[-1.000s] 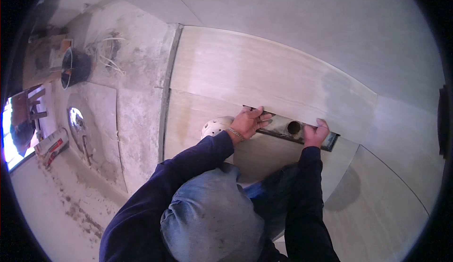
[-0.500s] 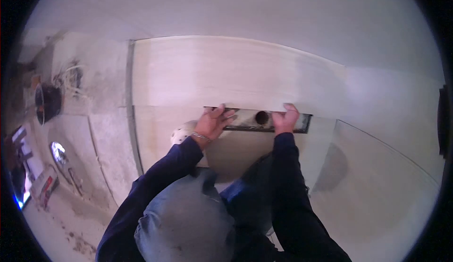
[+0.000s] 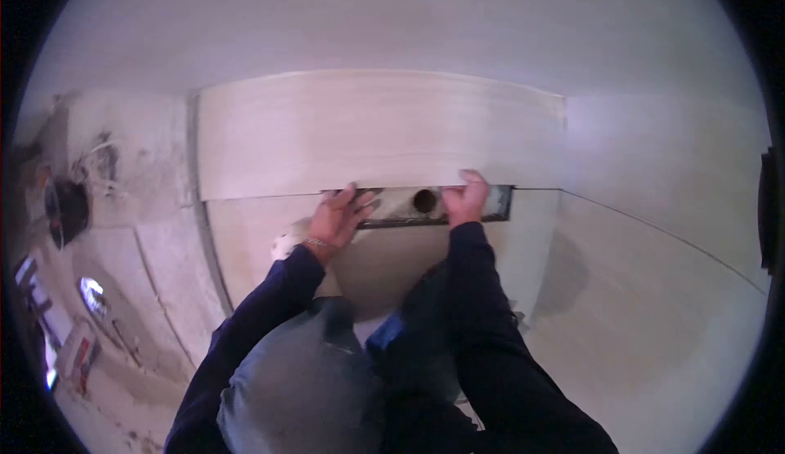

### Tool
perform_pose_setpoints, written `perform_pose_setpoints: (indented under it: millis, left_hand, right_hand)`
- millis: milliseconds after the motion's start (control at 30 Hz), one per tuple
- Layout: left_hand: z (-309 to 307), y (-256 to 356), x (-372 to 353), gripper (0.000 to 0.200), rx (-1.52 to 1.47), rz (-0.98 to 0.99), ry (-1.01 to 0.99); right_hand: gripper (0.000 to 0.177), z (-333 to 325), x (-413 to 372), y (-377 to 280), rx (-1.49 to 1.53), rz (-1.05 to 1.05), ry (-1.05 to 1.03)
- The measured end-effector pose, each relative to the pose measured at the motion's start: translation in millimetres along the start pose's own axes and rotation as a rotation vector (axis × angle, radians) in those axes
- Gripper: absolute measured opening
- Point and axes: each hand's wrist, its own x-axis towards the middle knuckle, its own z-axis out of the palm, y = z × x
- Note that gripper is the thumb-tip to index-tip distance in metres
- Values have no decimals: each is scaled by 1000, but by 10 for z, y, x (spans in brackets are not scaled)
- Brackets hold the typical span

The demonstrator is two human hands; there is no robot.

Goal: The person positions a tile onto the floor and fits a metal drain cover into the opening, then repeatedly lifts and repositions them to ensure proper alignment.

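A wide pale tile panel (image 3: 376, 131) spans the middle of the view, its lower edge over a long dark-rimmed recess (image 3: 392, 223) with a round dark hole (image 3: 424, 201) in it. At the recess's left part, my left hand (image 3: 337, 215) touches the panel's lower edge with its fingers spread. Right of the hole, my right hand (image 3: 468, 199) has its fingers curled at the same edge. The fingertips behind the edge are partly hidden.
A rough unfinished wall (image 3: 139, 168) stands at the left, with a black bucket (image 3: 67, 210) and a red-and-white bag (image 3: 79, 352). Pale wall tiles (image 3: 646, 290) lie to the right. A white rounded object (image 3: 284, 246) sits behind my left wrist.
The view has shifted, so the recess and both hands appear further left. A dark gap now shows along the panel's lower edge on both sides. Both hands remain at that edge.
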Motion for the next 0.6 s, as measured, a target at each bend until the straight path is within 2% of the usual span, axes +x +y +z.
perform_pose_setpoints:
  millis: [100, 167, 200, 233, 367, 467, 500, 600]
  left_hand:
    - [45, 29, -32, 20, -12, -21, 1]
    - [59, 23, -18, 20, 21, -10, 101]
    - [57, 28, -21, 25, 38, -14, 92]
    - [51, 40, -28, 30, 55, -23, 78]
    - [14, 54, -6, 29, 108, -21, 50]
    - [-45, 59, 22, 27, 122, -39, -5]
    - [-29, 60, 10, 20, 108, -40, -1]
    - [-4, 50, 5, 19, 84, -36, 2]
  right_hand:
    - [21, -9, -1, -37, -169, -35, -22]
    - [25, 86, -15, -73, -131, -8, 24]
    - [27, 128, 24, -76, 194, 107, 123]
    - [28, 76, 81, -62, 186, 105, 121]
    - [29, -25, 168, -55, 186, 91, 136]
    - [26, 225, 10, -114, 161, 95, 196]
    - [26, 251, -6, -127, 166, 87, 232]
    - [27, 299, -46, -151, 209, 74, 213]
